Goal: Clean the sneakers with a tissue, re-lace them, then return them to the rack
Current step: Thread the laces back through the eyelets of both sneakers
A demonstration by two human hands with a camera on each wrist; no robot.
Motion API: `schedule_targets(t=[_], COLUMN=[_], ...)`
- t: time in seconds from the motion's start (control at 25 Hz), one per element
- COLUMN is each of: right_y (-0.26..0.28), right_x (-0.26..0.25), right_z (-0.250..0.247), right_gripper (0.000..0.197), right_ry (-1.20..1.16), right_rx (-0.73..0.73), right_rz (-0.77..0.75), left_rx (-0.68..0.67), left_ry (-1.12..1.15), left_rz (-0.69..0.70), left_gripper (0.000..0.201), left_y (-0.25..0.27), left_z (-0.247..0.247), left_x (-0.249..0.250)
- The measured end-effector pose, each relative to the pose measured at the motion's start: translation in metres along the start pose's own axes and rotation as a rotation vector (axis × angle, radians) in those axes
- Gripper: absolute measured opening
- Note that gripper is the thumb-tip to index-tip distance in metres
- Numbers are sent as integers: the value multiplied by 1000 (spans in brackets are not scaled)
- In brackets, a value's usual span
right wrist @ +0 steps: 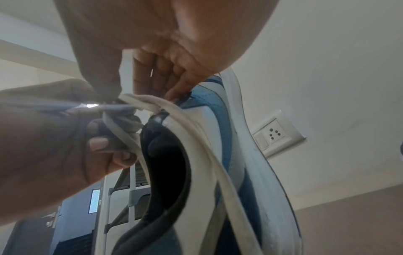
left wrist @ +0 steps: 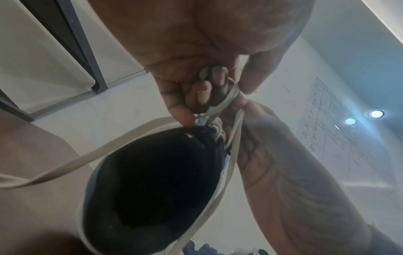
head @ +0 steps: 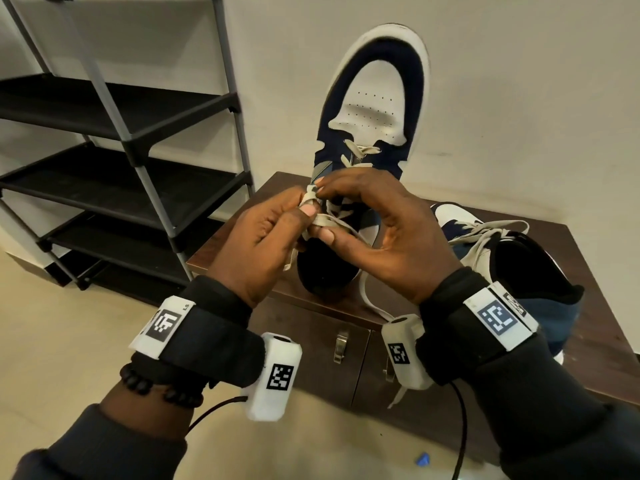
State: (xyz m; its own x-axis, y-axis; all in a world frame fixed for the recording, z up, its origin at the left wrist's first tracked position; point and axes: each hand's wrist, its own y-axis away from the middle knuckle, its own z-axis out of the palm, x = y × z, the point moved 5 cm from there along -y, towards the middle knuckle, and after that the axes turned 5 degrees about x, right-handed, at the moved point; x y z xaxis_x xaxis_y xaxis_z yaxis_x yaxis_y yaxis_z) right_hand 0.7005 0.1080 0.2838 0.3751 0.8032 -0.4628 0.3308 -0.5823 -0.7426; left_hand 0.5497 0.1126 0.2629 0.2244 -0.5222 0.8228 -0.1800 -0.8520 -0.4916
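A navy and white sneaker stands heel-down on the brown cabinet top, its toe leaning against the wall. Its cream lace is threaded through the lower eyelets. My left hand pinches the lace by the upper eyelets, and my right hand pinches it just opposite, thumb under and fingers curled over. In the left wrist view the lace runs past the curled fingers above the dark shoe opening. The right wrist view shows the lace over the collar. A second sneaker lies to the right.
A black shoe rack with grey poles stands left of the cabinet, its shelves bare. Cabinet doors with metal handles face me below. One loose lace end hangs down the front. A small blue scrap lies on the floor. A wall socket sits behind.
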Motion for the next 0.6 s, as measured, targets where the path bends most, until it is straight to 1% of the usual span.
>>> schedule_targets(t=[0.16, 0.28, 0.32, 0.44, 0.6], right_y=[1, 2, 2, 0, -2], right_x=[10, 11, 10, 6, 8], right_z=[0, 4, 6, 11, 10], right_gripper=[35, 36, 35, 24, 18], right_ry=[106, 88, 77, 97, 37], right_rx=[-62, -52, -47, -43, -72], right_rz=[43, 89, 74, -37, -50], left_rx=[-36, -56, -62, -103, -169], left_ry=[-109, -153, -167, -211, -264], left_rz=[-52, -111, -125, -171, -185], left_gripper=[39, 44, 43, 44, 46], left_y=[2, 3, 3, 5, 6], left_z=[2, 7, 7, 7, 9], left_x=[0, -1, -1, -1, -4])
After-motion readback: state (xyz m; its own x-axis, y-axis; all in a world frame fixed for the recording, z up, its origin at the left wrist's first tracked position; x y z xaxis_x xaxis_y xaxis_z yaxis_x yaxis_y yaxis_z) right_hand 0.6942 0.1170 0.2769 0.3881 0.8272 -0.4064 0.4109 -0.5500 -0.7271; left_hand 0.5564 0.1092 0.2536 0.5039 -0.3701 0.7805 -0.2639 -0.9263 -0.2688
